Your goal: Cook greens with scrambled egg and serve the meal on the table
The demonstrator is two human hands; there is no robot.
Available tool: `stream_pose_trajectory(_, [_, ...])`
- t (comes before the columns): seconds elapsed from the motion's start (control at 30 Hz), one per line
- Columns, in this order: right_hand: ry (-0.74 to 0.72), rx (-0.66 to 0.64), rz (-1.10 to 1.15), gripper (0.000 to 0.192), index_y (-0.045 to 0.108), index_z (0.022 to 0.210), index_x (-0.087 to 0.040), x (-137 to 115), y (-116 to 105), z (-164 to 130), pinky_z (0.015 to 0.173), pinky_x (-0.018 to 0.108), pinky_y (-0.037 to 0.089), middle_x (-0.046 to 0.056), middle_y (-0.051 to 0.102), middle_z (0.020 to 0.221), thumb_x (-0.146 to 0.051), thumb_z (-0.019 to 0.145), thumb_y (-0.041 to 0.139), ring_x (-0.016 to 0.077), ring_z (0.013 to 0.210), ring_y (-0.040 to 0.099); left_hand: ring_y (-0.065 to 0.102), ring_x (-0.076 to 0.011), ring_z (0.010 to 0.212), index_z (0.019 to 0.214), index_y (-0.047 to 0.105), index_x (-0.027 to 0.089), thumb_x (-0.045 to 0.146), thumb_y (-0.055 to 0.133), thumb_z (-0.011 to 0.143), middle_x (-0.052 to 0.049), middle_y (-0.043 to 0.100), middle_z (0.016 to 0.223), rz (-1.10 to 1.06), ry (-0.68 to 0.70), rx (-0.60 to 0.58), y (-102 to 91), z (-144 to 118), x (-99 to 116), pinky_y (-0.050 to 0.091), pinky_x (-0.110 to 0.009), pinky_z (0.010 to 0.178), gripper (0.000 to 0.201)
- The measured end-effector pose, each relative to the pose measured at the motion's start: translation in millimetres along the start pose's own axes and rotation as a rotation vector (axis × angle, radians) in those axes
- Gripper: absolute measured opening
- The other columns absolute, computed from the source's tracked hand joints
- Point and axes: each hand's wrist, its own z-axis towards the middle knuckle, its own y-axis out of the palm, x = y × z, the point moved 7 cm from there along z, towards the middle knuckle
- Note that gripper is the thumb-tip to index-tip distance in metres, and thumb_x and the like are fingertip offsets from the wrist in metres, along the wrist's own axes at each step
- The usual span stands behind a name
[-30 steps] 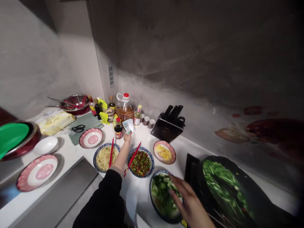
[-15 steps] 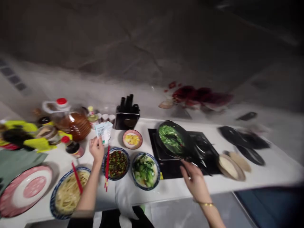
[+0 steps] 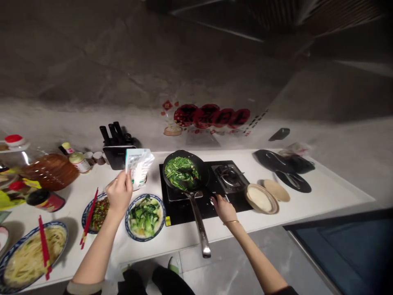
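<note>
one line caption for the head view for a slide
Left hand holds a white packet beside the wok of greens.

You stand at a long white counter (image 3: 331,192) by a grey wall (image 3: 123,73) with red stickers (image 3: 211,116). The floor (image 3: 221,272) is grey tile.

1. Packet (image 3: 138,164), held in the left hand (image 3: 119,196): printed label block with dark lines of text and a green mark; characters too small to read.
2. Wall decals (image 3: 211,116) behind the stove: a row of red rounded shapes, possibly single characters; none legible.
3. Yellow sticker (image 3: 168,221) at the front left corner of the cooktop (image 3: 184,211): printing present, not readable.
4. Bottle (image 3: 45,199) with red label, lying at the left: label text blurred.
5. No brand, number or word can be read with certainty.
</note>
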Motion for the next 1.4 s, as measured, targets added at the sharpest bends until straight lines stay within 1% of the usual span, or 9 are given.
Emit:
stream_pose_trajectory(0.1, [-0.008, 0.034, 0.253, 0.041, 0.059, 0.094, -0.01, 26, 2, -15, 0.064, 0.031, 0.045, 0.017, 0.069, 0.079, -0.035, 0.093, 0.027, 0.0261, 0.074, 0.067, 0.05, -0.0146, 0.047, 0.083, 0.064, 0.014, 0.032, 0.038, 0.09, -0.003, 0.052, 0.049, 0.041, 0.111, -0.053, 5.9, 24, 51, 0.032, -0.025, 0.052, 0.033])
stream_pose_trajectory(0.23, [-0.012, 0.101, 0.757, 0.057, 0.062, 0.084, -0.014, 49, 4, -41, 0.06, 0.031, 0.046, 0.014, 0.068, 0.073, -0.056, 0.088, 0.024, 0.0248, 0.069, 0.065, 0.055, -0.0155, 0.052, 0.086, 0.064, 0.015, 0.031, 0.037, 0.09, -0.005, 0.057, 0.054, 0.078, 0.217, -0.153, 28.2, 52, 103, 0.034, -0.025, 0.055, 0.032])
stream_pose_trajectory(0.37, [0.07, 0.024, 1.056, 0.07, 0.063, 0.077, -0.013, 54, 15, -57, 0.046, 0.028, 0.04, 0.003, 0.051, 0.049, -0.074, 0.076, 0.028, 0.018, 0.047, 0.051, 0.059, -0.0168, 0.059, 0.087, 0.062, 0.015, 0.025, 0.035, 0.091, -0.007, 0.061, 0.061, 0.165, 0.339, -0.333, 62.9, 59, 137, 0.036, -0.025, 0.057, 0.029])
stream_pose_trajectory(0.47, [0.147, -0.045, 1.191, 0.07, 0.062, 0.074, -0.013, 55, 22, -61, 0.04, 0.026, 0.033, -0.003, 0.041, 0.046, -0.077, 0.069, 0.035, 0.0126, 0.04, 0.04, 0.062, -0.0183, 0.065, 0.094, 0.061, 0.015, 0.021, 0.036, 0.091, -0.009, 0.063, 0.066, 0.231, 0.407, -0.472, 87.2, 55, 148, 0.037, -0.025, 0.059, 0.026])
stream_pose_trajectory(0.57, [0.237, -0.13, 1.315, 0.066, 0.059, 0.074, -0.014, 57, 29, -61, 0.036, 0.024, 0.025, -0.006, 0.035, 0.044, -0.077, 0.063, 0.041, 0.0095, 0.037, 0.033, 0.063, -0.0191, 0.065, 0.094, 0.06, 0.015, 0.02, 0.036, 0.091, -0.009, 0.064, 0.068, 0.254, 0.448, -0.559, 103.4, 51, 151, 0.037, -0.025, 0.057, 0.025])
stream_pose_trajectory(0.77, [0.425, -0.377, 1.562, 0.061, 0.053, 0.086, -0.015, 52, 39, -67, 0.035, 0.019, 0.009, -0.013, 0.023, 0.041, -0.068, 0.056, 0.053, 0.0032, 0.033, 0.016, 0.064, -0.0203, 0.066, 0.094, 0.06, 0.014, 0.024, 0.032, 0.093, -0.011, 0.066, 0.07, 0.276, 0.425, -0.537, 113.7, 55, 145, 0.036, -0.025, 0.056, 0.03])
stream_pose_trajectory(0.93, [0.447, -0.369, 1.595, 0.059, 0.052, 0.085, -0.016, 56, 36, -72, 0.036, 0.019, 0.007, -0.014, 0.022, 0.041, -0.067, 0.056, 0.053, 0.0023, 0.033, 0.014, 0.064, -0.0201, 0.068, 0.094, 0.06, 0.014, 0.025, 0.029, 0.094, -0.012, 0.067, 0.074, 0.275, 0.408, -0.54, 122.2, 61, 139, 0.037, -0.025, 0.057, 0.033])
stream_pose_trajectory(1.17, [0.474, -0.286, 1.502, 0.07, 0.055, 0.091, -0.013, 79, 26, -85, 0.036, 0.02, 0.009, -0.013, 0.022, 0.041, -0.073, 0.056, 0.05, 0.0045, 0.033, 0.019, 0.066, -0.0239, 0.069, 0.097, 0.059, 0.013, 0.02, 0.034, 0.091, -0.013, 0.067, 0.076, 0.283, 0.421, -0.607, 143.2, 67, 132, 0.041, -0.027, 0.057, 0.027])
stream_pose_trajectory(1.4, [0.507, -0.254, 1.449, 0.075, 0.058, 0.092, -0.012, 90, 25, -96, 0.036, 0.021, 0.01, -0.012, 0.024, 0.041, -0.076, 0.057, 0.045, 0.0052, 0.033, 0.019, 0.066, -0.0226, 0.069, 0.097, 0.059, 0.013, 0.024, 0.032, 0.092, -0.013, 0.067, 0.076, 0.298, 0.467, -0.671, 132.2, 53, 115, 0.041, -0.026, 0.058, 0.03])
